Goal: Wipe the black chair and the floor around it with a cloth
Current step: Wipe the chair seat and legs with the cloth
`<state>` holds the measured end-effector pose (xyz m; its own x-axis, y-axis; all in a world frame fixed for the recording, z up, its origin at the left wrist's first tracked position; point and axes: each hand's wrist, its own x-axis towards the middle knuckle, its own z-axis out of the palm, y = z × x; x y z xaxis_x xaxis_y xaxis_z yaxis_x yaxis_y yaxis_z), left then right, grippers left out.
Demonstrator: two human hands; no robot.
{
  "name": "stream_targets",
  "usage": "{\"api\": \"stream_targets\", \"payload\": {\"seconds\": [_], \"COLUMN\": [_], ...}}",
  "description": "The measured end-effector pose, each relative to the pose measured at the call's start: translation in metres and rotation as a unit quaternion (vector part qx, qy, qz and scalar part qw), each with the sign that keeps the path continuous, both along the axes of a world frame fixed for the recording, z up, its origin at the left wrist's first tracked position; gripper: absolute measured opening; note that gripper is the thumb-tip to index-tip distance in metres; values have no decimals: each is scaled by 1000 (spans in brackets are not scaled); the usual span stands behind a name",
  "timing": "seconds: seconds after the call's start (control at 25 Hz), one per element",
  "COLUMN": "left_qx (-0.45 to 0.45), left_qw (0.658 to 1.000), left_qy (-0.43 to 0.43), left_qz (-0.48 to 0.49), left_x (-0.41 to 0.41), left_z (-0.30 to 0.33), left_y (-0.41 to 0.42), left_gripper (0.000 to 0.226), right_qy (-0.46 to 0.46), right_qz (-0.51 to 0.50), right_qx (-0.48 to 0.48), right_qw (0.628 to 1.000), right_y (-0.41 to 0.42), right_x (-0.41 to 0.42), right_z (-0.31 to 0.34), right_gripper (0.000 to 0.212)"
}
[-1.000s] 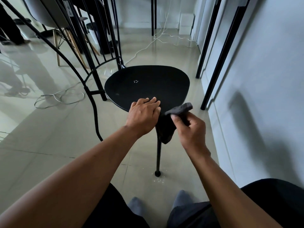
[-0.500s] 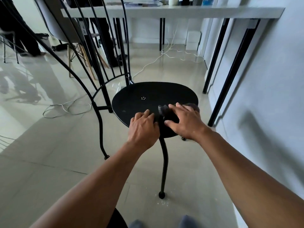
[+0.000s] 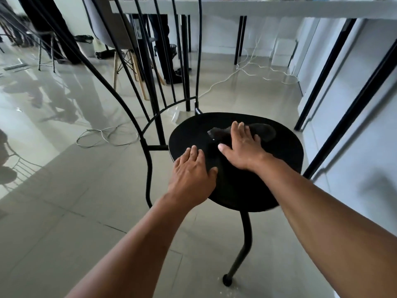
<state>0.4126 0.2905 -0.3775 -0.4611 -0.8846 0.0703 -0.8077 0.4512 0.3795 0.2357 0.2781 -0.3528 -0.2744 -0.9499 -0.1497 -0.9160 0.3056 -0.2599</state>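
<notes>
Right hand [image 3: 242, 147] flat on the cloth [image 3: 263, 131], fingers straight, pressing it onto the seat of the black chair [image 3: 268, 186], mid-frame and a bit right of centre. Cloth's dark grey, bunched, poking out both sides of my hand toward the far half of the seat. Left hand [image 3: 192, 175] open too, palm down on the seat's near-left edge, holding nothing, just bracing the chair. Seat wipe is under way, I'd say; backrest bars in the upper left and the floor [image 3: 64, 211] aren't reached yet w/ the cloth. Risks from here: chair stands on thin legs on glossy tile, so a hard push toward the back could skid or tip it if my left hand eases off. Cloth is bunched, not spread, so it may roll under my palm and leave streaks or miss the rim. Dark cloth on black seat, hard to see what's covered, easy to skip patches. Loose cable [image 3: 107, 136] coiled on the floor left of the chair, another white one trailing at the back near the wall; floor pass could snag or drag them. White specks by the front leg's foot at the bottom, prob. need picking up, not smearing.
</notes>
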Motion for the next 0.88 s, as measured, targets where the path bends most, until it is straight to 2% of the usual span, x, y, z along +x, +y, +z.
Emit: {"api": "stream_targets", "payload": {"seconds": [0.12,0.28,0.36,0.44,0.52,0.56,0.64,0.68,0.76,0.8,0.88], "left_qx": [8,42,37,-57,-187,-201,-109,-47,-5,0,10], "left_qw": [1000,998,994,983,959,952,965,976,988,991,995], "left_qy": [23,42,97,163,212,219,164,108,-7,-32,-34], "left_qz": [5,7,37,56,-19,-78,-172,-181,-153,-134,-91], "left_x": [4,2,2,-2,-17,-29,-57,-69,-82,-81,-67], "left_z": [-2,3,14,26,36,38,36,33,27,26,25], "left_y": [-8,-9,-3,13,33,43,58,61,50,40,14], "left_gripper": [67,59,44,46,44,41,33,32,40,45,55], "right_qy": [20,-68,-133,-182,-143,-135,-156,-170,-180,-179,-116], "right_qz": [95,116,100,43,-48,-93,-149,-154,-143,-132,-98], "right_qx": [-35,-40,-68,-163,-276,-297,-281,-265,-241,-228,-197], "right_qw": [995,990,984,969,949,941,935,937,943,948,969], "right_y": [56,131,142,141,129,122,107,100,89,84,79], "right_x": [15,-13,-18,-23,-43,-56,-78,-86,-92,-91,-87], "right_z": [-9,7,14,17,9,6,2,-2,-8,-11,-21], "right_gripper": [71,61,54,41,35,37,41,42,43,44,47]}}
